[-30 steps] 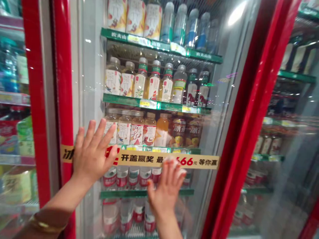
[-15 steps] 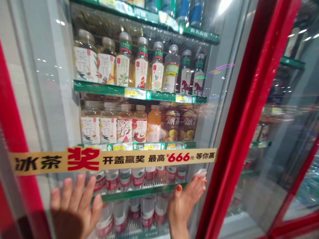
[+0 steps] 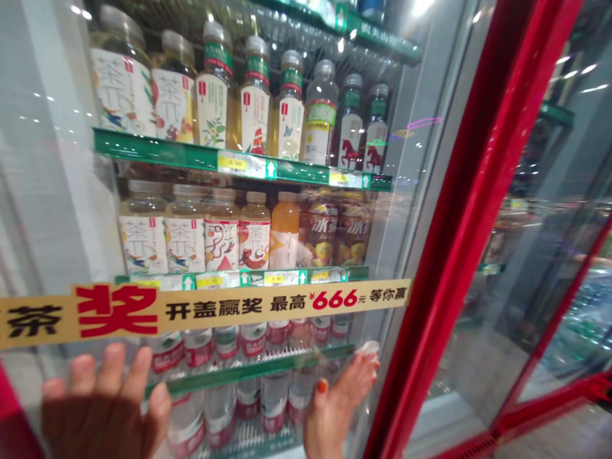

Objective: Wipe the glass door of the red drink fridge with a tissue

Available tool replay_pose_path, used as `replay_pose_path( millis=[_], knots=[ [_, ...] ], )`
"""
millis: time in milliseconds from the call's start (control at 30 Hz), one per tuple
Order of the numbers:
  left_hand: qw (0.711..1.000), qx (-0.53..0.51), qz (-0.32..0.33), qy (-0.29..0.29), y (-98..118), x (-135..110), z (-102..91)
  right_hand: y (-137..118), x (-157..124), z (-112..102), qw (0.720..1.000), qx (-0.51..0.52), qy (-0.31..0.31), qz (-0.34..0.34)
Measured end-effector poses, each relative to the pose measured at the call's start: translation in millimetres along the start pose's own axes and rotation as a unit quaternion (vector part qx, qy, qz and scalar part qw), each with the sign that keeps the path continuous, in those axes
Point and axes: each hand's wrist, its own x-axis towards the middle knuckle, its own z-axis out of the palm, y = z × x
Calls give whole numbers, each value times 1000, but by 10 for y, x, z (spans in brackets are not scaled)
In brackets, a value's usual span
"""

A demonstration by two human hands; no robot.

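Head view: white wipe (image 3: 370, 347), mostly covered, lies beneath the fingertips of the right hand (image 3: 342, 398) at the glass door (image 3: 62, 197). Exposed edge points upward; long axis undeterminable. Right fingers together, thumb apart. Left hand (image 3: 102, 408) spread, fingers upward, below yellow banner (image 3: 266, 305).

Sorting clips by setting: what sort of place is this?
Likely a shop, by its drinks cabinet: rows of bottles stand behind a glass door, with price tags along the green shelf edges.
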Motion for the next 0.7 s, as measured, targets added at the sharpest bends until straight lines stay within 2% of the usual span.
replay_pose_path(
  millis=[67, 133, 167, 200, 300, 367, 400, 467, 533, 567, 633, 700],
  knots=[
    [999, 38, 26, 1, 60, 73, -23, -166, -256, 54, 996, 4, -21, -91],
    [996, 66, 57, 8, 136, 178, -54, -110, -460, 70, 986, 1, -28, -164],
    [995, 72, 71, 15, 176, 234, -71, -10, -491, 57, 984, 0, -26, -174],
    [993, 77, 84, 21, 213, 288, -89, 112, -462, 31, 988, 2, -22, -155],
    [990, 92, 109, 24, 289, 400, -137, 336, -93, -78, 1000, 10, -1, -10],
    [989, 97, 110, 21, 301, 414, -153, 161, 157, -124, 997, 24, 6, 74],
    [989, 98, 105, 19, 296, 404, -154, -27, 202, -127, 996, 31, 3, 80],
    [991, 96, 93, 16, 268, 360, -144, -485, 72, -90, 999, 45, -20, 14],
    [992, 96, 84, 11, 231, 307, -125, -825, -290, -2, 989, 60, -43, -130],
    [992, 97, 84, 11, 214, 285, -115, -878, -493, 50, 977, 64, -43, -199],
    [992, 96, 84, 14, 194, 261, -97, -706, -780, 137, 961, 49, -27, -271],
    [992, 94, 81, 18, 191, 263, -88, -283, -756, 155, 971, 4, 5, -240]
  ],
)
